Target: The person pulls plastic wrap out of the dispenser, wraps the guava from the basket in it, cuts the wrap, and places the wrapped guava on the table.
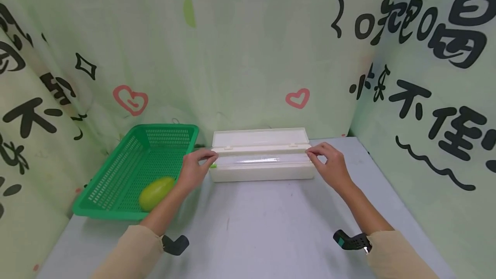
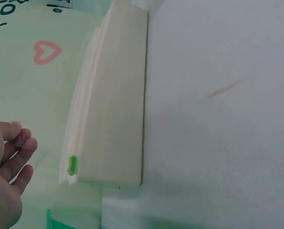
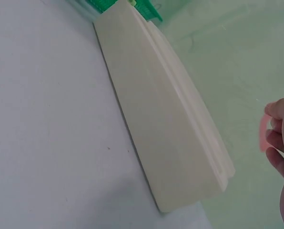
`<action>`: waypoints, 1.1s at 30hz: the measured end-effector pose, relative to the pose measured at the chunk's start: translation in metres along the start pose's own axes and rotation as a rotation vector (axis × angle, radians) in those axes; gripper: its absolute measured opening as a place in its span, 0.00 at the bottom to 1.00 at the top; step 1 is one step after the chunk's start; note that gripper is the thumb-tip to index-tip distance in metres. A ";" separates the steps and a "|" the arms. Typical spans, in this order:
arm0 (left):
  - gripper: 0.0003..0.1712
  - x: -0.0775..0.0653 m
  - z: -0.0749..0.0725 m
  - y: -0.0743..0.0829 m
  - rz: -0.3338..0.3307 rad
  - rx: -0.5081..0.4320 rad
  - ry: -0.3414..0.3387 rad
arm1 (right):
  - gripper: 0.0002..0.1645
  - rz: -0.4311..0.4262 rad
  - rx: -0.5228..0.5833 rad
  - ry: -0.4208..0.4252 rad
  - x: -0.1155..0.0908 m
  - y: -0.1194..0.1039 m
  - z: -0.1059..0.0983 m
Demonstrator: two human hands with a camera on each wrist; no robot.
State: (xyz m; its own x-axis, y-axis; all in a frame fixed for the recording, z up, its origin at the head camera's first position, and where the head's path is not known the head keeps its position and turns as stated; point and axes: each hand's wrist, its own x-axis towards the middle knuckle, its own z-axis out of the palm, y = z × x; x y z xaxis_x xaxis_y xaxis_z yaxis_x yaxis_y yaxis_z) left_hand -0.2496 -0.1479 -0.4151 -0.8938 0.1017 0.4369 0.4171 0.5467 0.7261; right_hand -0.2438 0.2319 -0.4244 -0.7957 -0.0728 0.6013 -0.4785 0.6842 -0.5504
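Note:
A long white cling film dispenser (image 1: 263, 173) lies across the table with its lid (image 1: 260, 137) raised at the back. Shiny clear cling film (image 1: 267, 159) spans its opening. My left hand (image 1: 195, 165) is at the dispenser's left end, thumb and fingertips pinching the film's corner. At the opposite end my right hand (image 1: 328, 163) pinches the other corner in the same way. In the left wrist view, a green slider (image 2: 72, 165) shows at the dispenser's end, and the left hand (image 2: 8, 167) is raised beside it. The right wrist view has the right hand (image 3: 281, 138) apart from the box.
Left of the dispenser stands a green plastic basket (image 1: 112, 175) holding a yellow-green fruit (image 1: 156, 193), partly behind my left forearm. The white table (image 1: 255, 227) ends at a right edge. Printed curtains (image 1: 240, 55) hang close behind and on both sides.

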 end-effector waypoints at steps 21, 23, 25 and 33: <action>0.05 -0.008 -0.011 0.010 0.043 -0.033 0.002 | 0.06 -0.027 -0.024 -0.014 -0.006 -0.014 -0.012; 0.05 -0.009 -0.011 0.012 0.049 -0.030 0.001 | 0.06 -0.041 -0.023 -0.009 -0.006 -0.014 -0.012; 0.05 -0.009 -0.012 0.013 0.058 -0.029 0.000 | 0.06 -0.050 -0.016 -0.010 -0.006 -0.015 -0.014; 0.05 -0.012 -0.015 0.019 0.089 -0.024 0.018 | 0.09 -0.035 0.009 -0.044 -0.012 -0.017 -0.018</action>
State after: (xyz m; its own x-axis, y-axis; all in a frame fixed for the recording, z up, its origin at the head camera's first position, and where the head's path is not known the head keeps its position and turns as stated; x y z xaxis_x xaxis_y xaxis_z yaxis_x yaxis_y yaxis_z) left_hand -0.2285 -0.1518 -0.3988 -0.8497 0.1340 0.5100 0.4991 0.5161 0.6961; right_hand -0.2195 0.2340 -0.4116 -0.7937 -0.1286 0.5946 -0.5097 0.6740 -0.5347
